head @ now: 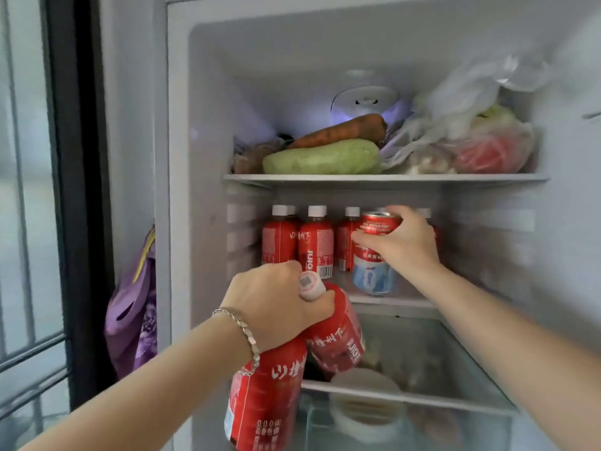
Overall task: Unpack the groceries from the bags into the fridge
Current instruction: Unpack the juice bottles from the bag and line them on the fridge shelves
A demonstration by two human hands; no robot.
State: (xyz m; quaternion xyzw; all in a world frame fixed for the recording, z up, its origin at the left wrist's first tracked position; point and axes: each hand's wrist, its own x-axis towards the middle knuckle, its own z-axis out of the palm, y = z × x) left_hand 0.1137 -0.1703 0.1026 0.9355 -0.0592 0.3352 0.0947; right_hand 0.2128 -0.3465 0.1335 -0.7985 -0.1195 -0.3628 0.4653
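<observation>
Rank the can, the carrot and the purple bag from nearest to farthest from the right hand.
1. Can, gripped in the right hand.
2. Carrot, on the shelf above.
3. Purple bag, hanging far left.

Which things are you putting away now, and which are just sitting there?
In the job: two red bottles in the left hand; can in the right hand.
Just there: carrot, green vegetable, bagged food, purple bag.
</observation>
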